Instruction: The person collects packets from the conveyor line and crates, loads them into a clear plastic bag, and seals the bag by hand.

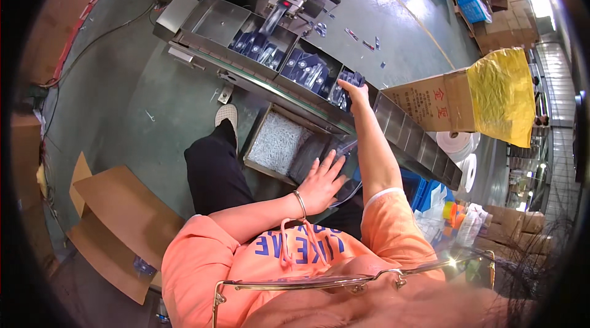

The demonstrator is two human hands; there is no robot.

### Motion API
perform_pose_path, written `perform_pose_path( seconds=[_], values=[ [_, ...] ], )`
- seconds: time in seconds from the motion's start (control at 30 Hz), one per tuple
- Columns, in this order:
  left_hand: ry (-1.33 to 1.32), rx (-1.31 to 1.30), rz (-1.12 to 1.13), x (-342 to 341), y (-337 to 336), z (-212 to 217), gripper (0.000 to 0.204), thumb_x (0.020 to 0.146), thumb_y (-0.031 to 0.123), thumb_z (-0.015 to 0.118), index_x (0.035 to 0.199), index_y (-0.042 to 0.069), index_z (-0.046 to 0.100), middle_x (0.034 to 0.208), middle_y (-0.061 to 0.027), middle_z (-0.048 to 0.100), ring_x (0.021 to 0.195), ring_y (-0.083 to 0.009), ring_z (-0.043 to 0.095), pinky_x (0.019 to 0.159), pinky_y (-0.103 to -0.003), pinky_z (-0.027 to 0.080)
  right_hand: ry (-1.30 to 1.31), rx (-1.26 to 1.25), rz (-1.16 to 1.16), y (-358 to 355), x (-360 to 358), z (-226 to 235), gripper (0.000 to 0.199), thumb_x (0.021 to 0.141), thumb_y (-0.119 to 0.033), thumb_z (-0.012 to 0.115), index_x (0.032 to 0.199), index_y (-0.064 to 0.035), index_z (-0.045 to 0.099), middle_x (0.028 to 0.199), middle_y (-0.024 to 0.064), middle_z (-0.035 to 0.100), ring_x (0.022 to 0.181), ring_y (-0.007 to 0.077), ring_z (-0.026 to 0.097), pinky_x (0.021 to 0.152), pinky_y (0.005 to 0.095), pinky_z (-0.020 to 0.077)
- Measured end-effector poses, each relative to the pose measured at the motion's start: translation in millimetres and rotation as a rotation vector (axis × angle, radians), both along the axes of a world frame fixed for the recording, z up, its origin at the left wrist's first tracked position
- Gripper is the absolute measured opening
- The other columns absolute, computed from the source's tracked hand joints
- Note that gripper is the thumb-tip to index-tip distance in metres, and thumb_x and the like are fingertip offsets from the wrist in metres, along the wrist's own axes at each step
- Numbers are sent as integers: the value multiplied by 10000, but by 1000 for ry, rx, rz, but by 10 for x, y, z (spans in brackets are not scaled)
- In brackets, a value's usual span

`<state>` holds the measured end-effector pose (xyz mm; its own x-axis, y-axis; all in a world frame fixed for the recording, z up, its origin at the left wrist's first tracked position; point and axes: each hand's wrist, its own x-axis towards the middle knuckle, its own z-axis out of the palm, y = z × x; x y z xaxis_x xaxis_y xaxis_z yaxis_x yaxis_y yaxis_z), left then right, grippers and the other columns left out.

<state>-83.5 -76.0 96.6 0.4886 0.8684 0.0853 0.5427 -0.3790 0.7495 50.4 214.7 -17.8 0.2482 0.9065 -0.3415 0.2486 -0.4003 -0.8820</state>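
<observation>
- Here we are at a long steel trough divided into compartments (pixel 409 134), and dark-blue flat packets with clear plastic film (pixel 304 70) fill several of its sections in loose piles.
- The right hand (pixel 355 93) is in among the packets at the rightmost filled section, thumb against them; its other fingers are partly hidden, so I can't tell whether that grip is closed.
- And the left hand (pixel 324 182)! Fingers spread, grip open, over a crumpled transparent plastic bag (pixel 305 157); whether it touches the film, I can't say.
- Just beside that, a shallow brown cardboard box (pixel 257 136) holds a heap of small whitish pieces (pixel 279 140).
- Progress? Midway, I'd judge: packets are gathered in the trough, plenty remain to be handled there, and no finished count shows.
- Lower left, an open brown cardboard carton (pixel 120 223) has something dark blue inside, perhaps another packet.
- Now the writing: red and dark characters mark a tall brown carton (pixel 402 104) lined with yellow plastic (pixel 504 97), and bold blue capitals cross the orange hooded top (pixel 393 223). Packet labels are too small to read.
</observation>
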Motion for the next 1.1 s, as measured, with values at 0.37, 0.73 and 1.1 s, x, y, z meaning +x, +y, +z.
perform_pose_path(
  seconds=[0.37,0.73,1.1],
  values=[
    [-3,-37,23,10,6,-54,567,697,219,697,1201,46,504,1426,-193,204,1351,-413,74,1017,-588,235,-21,-367,98,-183,-125,352,938,565,-209,840,1271,29,269,1114,198,507,922,270,588,723,405,516],
    [96,-47,9,121,30,-170,604,663,244,727,1199,59,517,1413,-203,217,1342,-418,108,997,-588,271,-435,-83,-50,-113,-163,41,735,476,-137,768,1120,38,461,981,147,581,836,236,593,734,328,495],
    [194,-224,68,361,202,-667,533,724,321,679,1212,174,522,1416,-278,174,1294,-453,221,993,-546,302,-500,44,-126,-322,493,732,830,488,-157,741,1241,-45,408,1098,147,565,1003,268,555,880,340,433]
  ],
)
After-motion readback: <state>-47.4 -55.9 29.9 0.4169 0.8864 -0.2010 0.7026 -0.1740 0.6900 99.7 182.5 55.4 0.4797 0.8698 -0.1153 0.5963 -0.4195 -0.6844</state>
